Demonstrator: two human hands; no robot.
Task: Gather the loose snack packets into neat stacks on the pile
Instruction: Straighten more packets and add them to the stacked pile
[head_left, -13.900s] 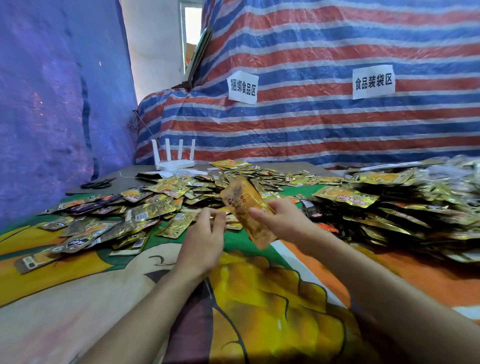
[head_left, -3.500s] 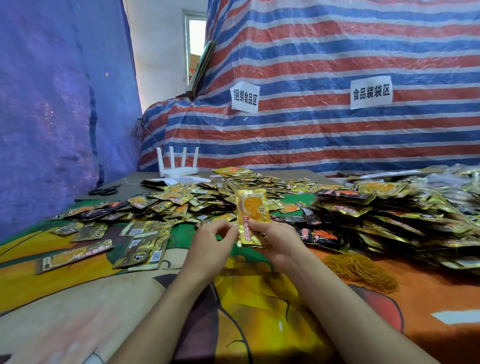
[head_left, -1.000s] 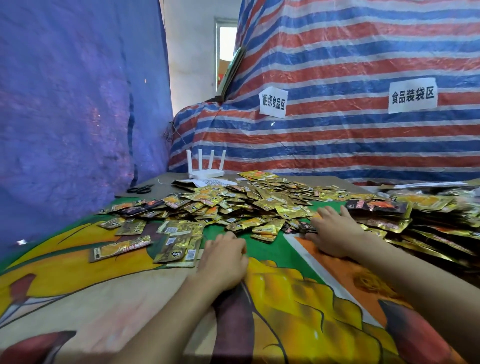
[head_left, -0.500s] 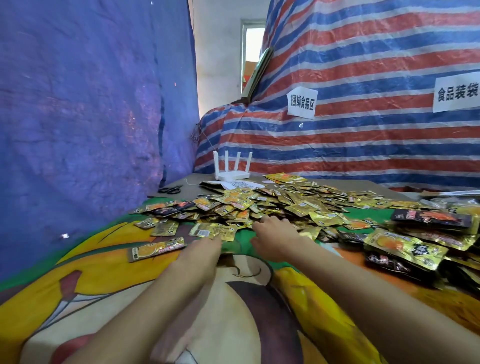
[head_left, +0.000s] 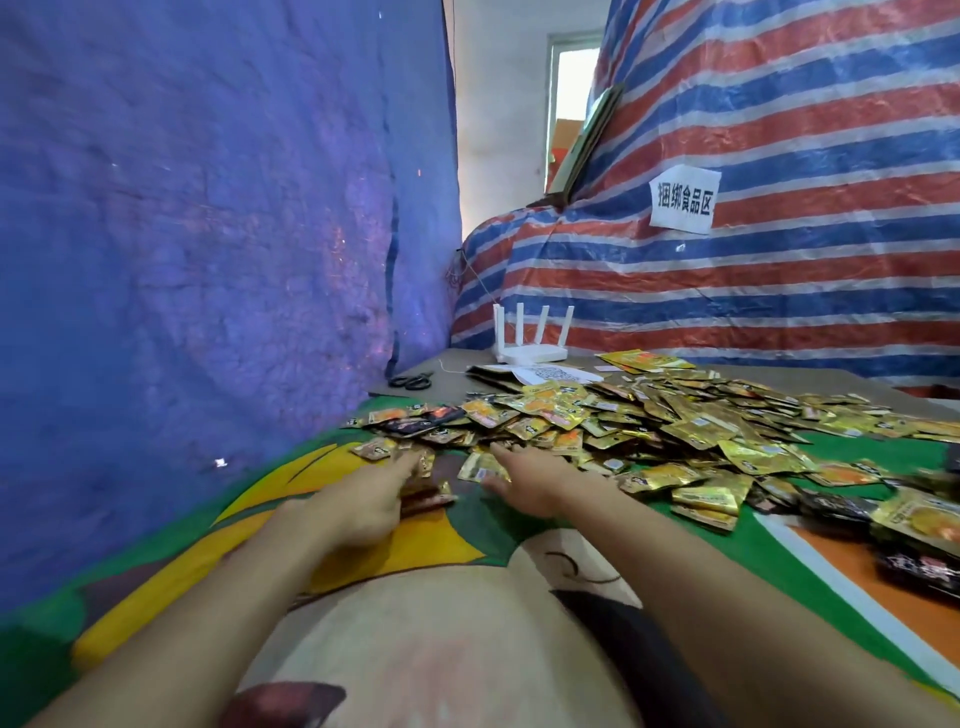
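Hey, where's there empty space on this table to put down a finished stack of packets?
Bare cloth runs between your forearms, and from the left hand across to the blue tarp. The orange corner beside the dark packets is free too. Beyond the right hand, the packet pile is crowded.

The gold packet held upright between both hands a few seconds ago is no longer in them: the left hand (head_left: 363, 499) and the right hand (head_left: 530, 478) now lie low on the printed cloth (head_left: 519, 649), fingers stretched forward at the near left edge of the loose snack packets (head_left: 675, 426). The right hand, a second ago far over by the stacked packets (head_left: 909, 519), now sits near the left, fingertips at a gold packet (head_left: 480, 467), while the left hand covers a dark packet (head_left: 428, 496). The view has swung left, so the blue tarp (head_left: 208, 234) fills more of it and only one paper sign (head_left: 683, 200) shows.
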